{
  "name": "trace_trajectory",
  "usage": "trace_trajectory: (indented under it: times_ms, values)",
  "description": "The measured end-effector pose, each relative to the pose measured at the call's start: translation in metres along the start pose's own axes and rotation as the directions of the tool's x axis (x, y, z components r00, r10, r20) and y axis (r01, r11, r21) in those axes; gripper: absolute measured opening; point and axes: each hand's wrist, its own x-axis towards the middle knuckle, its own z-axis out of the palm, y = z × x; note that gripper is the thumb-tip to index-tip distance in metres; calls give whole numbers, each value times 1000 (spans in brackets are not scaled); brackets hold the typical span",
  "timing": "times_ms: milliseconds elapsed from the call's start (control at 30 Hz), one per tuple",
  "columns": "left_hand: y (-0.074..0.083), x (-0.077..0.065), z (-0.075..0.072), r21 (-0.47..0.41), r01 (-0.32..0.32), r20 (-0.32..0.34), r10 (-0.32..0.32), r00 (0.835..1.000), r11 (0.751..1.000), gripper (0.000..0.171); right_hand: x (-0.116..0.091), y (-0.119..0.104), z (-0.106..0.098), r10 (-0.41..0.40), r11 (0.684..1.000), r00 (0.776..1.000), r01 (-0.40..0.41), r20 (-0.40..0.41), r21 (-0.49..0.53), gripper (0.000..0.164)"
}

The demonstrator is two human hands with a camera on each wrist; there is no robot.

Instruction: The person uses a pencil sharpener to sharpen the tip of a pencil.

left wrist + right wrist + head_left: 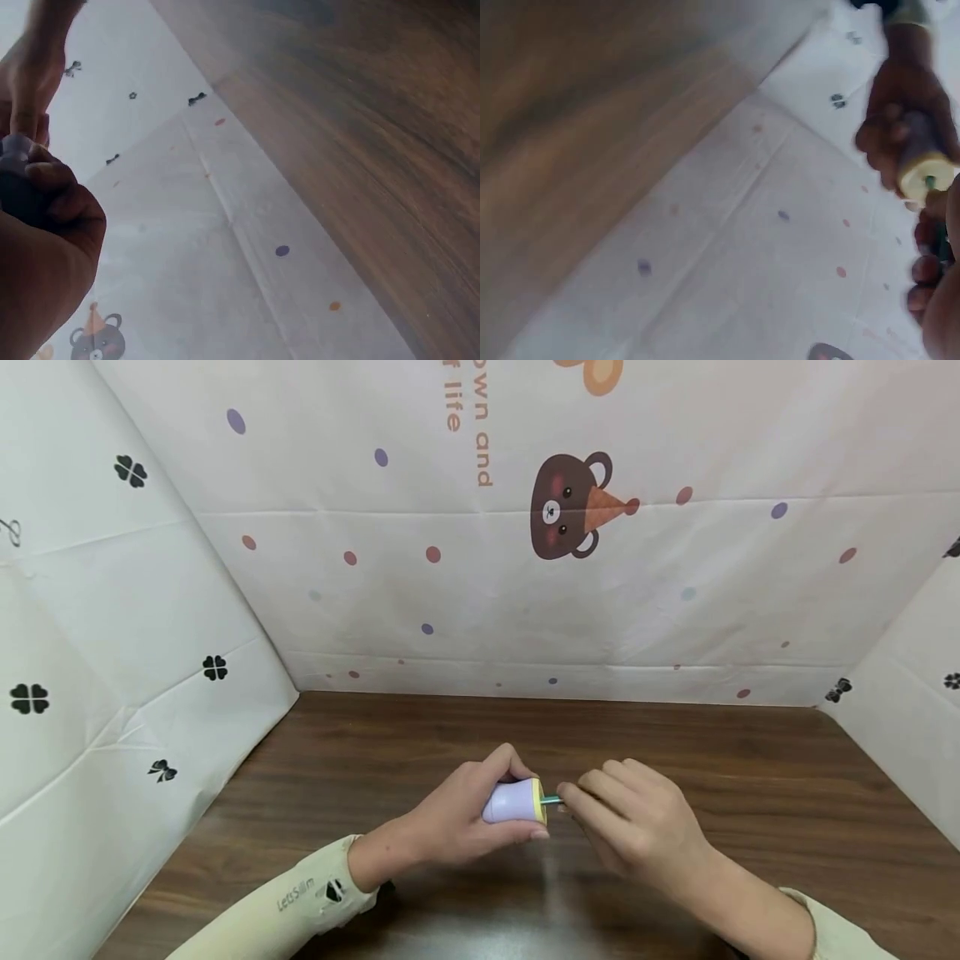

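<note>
My left hand (456, 820) grips a small lilac pencil sharpener (512, 802) with a yellow rim, thumb and fingers around its body. The sharpener lies sideways above the table, its yellow end facing right. A thin green pencil (552, 799) goes into the middle of that end. My right hand (637, 822) holds the pencil close to the rim, its fingers curled and covering most of it. In the right wrist view, the sharpener's yellow end (916, 178) shows the pencil entering its hole. The pencil's tip is hidden inside.
The dark brown wooden table (360, 735) spreads beneath both hands. A white cloth backdrop (480, 602) with dots and a bear stands behind it. White cloth sides with black clovers close off the left and right.
</note>
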Motion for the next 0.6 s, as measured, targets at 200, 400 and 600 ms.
trace_trajectory:
  times_ms: [200, 400, 600]
  values:
    - [1, 1, 0, -159, 18, 104, -1, 995, 987, 34, 2, 6, 9, -324, 938, 936, 299, -138, -177, 28]
    - [3, 1, 0, -60, -8, 132, 16, 991, 998, 38, -8, -9, 16, -75, 995, 993, 81, -94, 54, 31]
    - [3, -1, 1, 332, -172, 143, 131, 981, 927, 50, -21, -27, 5, 508, 594, 733, -678, 453, 432, 30]
